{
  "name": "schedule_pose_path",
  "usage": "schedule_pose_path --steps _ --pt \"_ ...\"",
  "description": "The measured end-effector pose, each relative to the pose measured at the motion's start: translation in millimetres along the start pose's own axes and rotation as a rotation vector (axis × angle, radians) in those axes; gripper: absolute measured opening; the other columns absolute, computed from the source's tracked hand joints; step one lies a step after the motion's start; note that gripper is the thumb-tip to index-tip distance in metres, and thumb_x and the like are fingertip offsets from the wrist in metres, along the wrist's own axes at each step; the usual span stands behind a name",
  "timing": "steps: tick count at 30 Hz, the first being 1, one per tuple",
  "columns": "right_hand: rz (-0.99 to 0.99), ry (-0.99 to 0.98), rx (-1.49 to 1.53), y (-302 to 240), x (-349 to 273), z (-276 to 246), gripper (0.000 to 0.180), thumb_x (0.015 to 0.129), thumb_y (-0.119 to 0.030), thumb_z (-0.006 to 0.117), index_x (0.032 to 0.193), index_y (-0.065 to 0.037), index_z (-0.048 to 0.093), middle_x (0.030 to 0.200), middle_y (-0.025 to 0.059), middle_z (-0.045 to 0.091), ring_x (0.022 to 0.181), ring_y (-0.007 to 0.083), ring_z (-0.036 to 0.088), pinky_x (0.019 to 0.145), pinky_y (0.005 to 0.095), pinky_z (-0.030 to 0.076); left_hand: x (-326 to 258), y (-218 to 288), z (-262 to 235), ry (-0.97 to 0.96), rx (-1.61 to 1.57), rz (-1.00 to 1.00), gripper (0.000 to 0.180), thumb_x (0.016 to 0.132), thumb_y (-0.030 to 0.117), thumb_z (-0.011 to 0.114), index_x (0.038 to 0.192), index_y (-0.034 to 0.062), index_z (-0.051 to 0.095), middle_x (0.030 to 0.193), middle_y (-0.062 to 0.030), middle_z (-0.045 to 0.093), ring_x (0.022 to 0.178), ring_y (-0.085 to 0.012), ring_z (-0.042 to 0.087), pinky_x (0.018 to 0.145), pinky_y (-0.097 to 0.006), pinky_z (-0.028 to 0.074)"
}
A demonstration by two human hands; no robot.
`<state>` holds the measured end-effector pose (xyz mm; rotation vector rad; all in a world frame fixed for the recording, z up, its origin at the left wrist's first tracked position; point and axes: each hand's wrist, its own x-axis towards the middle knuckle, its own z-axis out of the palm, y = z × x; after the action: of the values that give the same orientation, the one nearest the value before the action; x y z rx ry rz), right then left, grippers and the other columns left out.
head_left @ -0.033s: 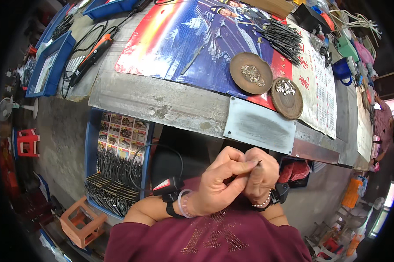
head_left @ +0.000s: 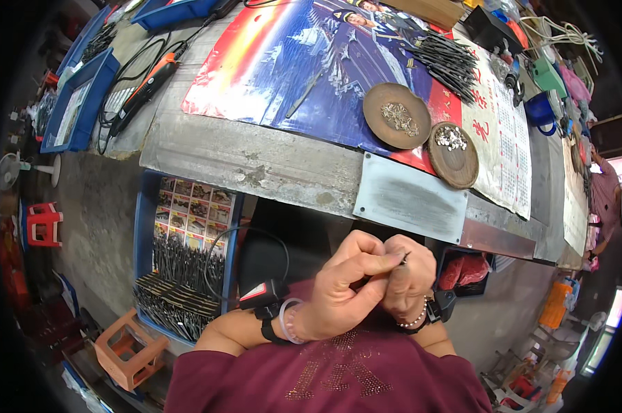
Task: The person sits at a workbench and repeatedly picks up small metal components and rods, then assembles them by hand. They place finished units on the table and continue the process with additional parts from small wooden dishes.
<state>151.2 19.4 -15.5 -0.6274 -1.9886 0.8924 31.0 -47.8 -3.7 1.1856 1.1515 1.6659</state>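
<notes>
Pressed together in front of my chest, my left hand [head_left: 349, 282] and my right hand [head_left: 409, 279] are both closed. A small dark pointed piece [head_left: 405, 259] pokes out where the left thumb and the right fingers meet. The left thumb and forefinger pinch at it. My right fingers curl around the same spot and hide most of it, so its full shape does not show. Just beyond the hands, a pale metal plate [head_left: 411, 199] with a dark rubbed middle hangs at the table's edge.
Two round wooden dishes, one with small metallic bits [head_left: 399, 118] and one with whitish bits [head_left: 451, 138], sit on the table. Behind lies a bundle of black sticks [head_left: 449, 65]. A black-orange pen-shaped tool [head_left: 146, 89] rests far left. A blue crate [head_left: 143, 255] of dark sticks stands at left.
Both hands have shifted very slightly to the left. The dark tip between the fingers now shows a little more and points up.
</notes>
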Motion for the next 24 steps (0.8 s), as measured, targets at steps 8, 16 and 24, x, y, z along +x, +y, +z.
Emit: schedule_pose_path --steps 8,16,24 --pt "0.514 0.631 0.504 0.8 27.9 -17.5 0.033 0.078 -0.012 0.064 0.106 -0.003 0.047 0.088 0.0081 0.052 0.062 0.0122 0.046 0.055 0.0224 0.037 -8.9 -4.0 -4.5 -0.037 -0.455 -0.366 0.026 0.088 -0.008 0.057 0.112 -0.0004 0.064 0.103 -0.0022 0.049 0.082 -0.0040 0.046 0.067 -0.016 0.039" --pt "0.288 0.416 0.294 -3.9 20.9 -16.8 0.060 0.066 -0.001 0.077 0.114 -0.002 0.039 0.092 0.0019 0.045 0.053 0.0032 0.034 0.046 0.0177 0.028 -6.1 -2.8 -4.4 -0.023 -0.765 -0.389 0.029 0.088 -0.011 0.054 0.115 -0.0006 0.058 0.104 -0.0043 0.049 0.071 -0.0048 0.048 0.055 -0.019 0.039" --pt "0.025 0.151 0.296 -3.1 10.8 -14.9 0.050 0.074 0.001 0.071 0.113 -0.003 0.041 0.099 0.0059 0.045 0.052 0.0017 0.034 0.046 0.0174 0.027 -0.5 7.1 -2.8 0.043 -0.867 -0.729 0.024 0.089 -0.009 0.052 0.105 0.0069 0.057 0.100 -0.0051 0.056 0.063 -0.0082 0.046 0.051 -0.020 0.036"
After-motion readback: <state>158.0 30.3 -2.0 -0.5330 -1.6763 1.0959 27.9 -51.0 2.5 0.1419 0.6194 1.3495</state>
